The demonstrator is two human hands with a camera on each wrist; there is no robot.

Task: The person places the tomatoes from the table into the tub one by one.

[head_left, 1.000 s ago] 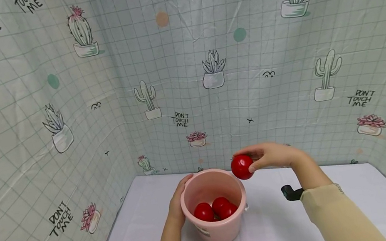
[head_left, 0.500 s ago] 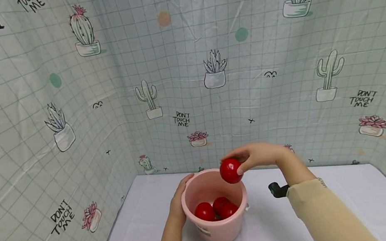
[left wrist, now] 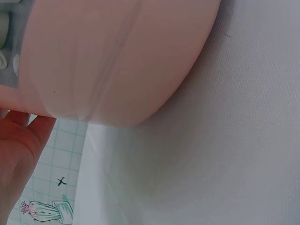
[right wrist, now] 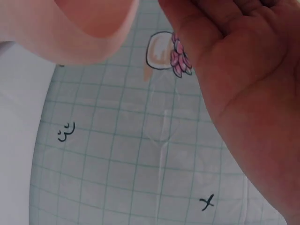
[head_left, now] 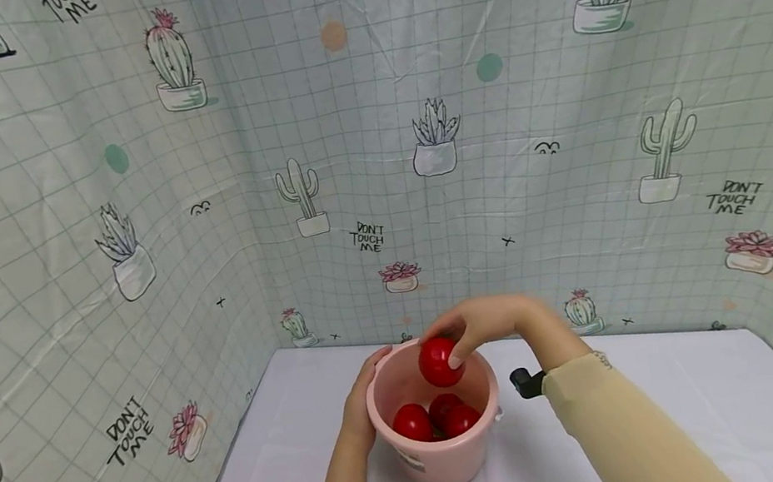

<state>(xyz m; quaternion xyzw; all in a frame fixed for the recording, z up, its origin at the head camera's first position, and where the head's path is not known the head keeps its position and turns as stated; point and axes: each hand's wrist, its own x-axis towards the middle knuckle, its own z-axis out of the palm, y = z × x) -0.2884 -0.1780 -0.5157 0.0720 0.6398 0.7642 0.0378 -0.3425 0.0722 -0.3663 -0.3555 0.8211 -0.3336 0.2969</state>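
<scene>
A pink bucket (head_left: 454, 466) stands upright on the white table. My left hand (head_left: 359, 412) holds its left side, fingers along the outside up to the rim; in the left wrist view that hand (left wrist: 16, 150) meets the bucket wall (left wrist: 112, 61). Over the bucket's mouth, my right hand (head_left: 489, 321) grips a glossy round red fruit (head_left: 439, 362), tomato-like, between thumb and fingers. Three similar red fruits (head_left: 411, 422) lie at the bottom of the bucket. In the right wrist view only part of my right hand (right wrist: 253, 89) shows beside the bucket's rim (right wrist: 75, 51); the fruit is hidden there.
The white tabletop (head_left: 657, 417) runs out on both sides of the bucket. Behind and to the left hangs a gridded cloth (head_left: 501, 197) printed with cacti, close to the table's back edge. A black wrist mount (head_left: 526, 382) sticks out from the right sleeve.
My right hand has carried the red fruit leftward and slightly down, from beside the bucket's right rim to over its opening. My left hand and the bucket stay in place.
</scene>
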